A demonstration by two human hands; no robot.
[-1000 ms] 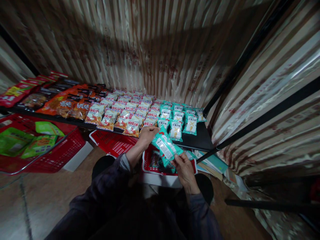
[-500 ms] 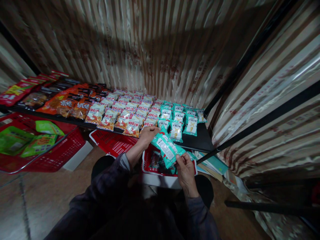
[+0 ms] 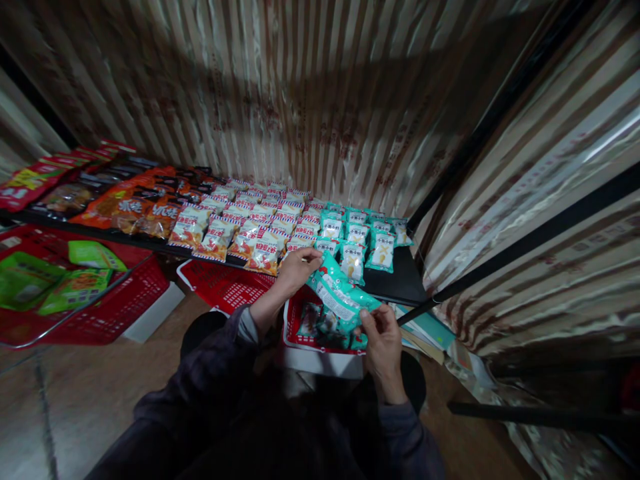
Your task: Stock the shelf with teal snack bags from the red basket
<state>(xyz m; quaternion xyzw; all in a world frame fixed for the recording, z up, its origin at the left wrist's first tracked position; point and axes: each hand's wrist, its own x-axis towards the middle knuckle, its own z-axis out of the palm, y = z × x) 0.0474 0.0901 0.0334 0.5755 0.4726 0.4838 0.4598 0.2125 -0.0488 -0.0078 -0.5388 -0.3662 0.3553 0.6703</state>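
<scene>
A teal snack bag (image 3: 336,297) is stretched between my hands, its printed back panel facing up. My left hand (image 3: 296,272) pinches its upper left corner, and my right hand (image 3: 383,340) grips its right end. Below the bag, a red basket (image 3: 320,348) holds several more teal bags. Just behind my hands, small teal bags (image 3: 353,260) stand in rows on a black shelf (image 3: 395,280). To their left, white and orange bags (image 3: 265,248) fill the shelf's middle.
Orange bags (image 3: 125,208) and red bags (image 3: 37,177) lie farther left on the shelf. A red basket (image 3: 125,300) with green packets stands at the left. Black rack bars (image 3: 540,233) slant across the right, before striped curtains (image 3: 280,87).
My right hand has moved slightly right with its end of the bag. The bag is turned and stretched flatter, showing more of the basket's contents.
</scene>
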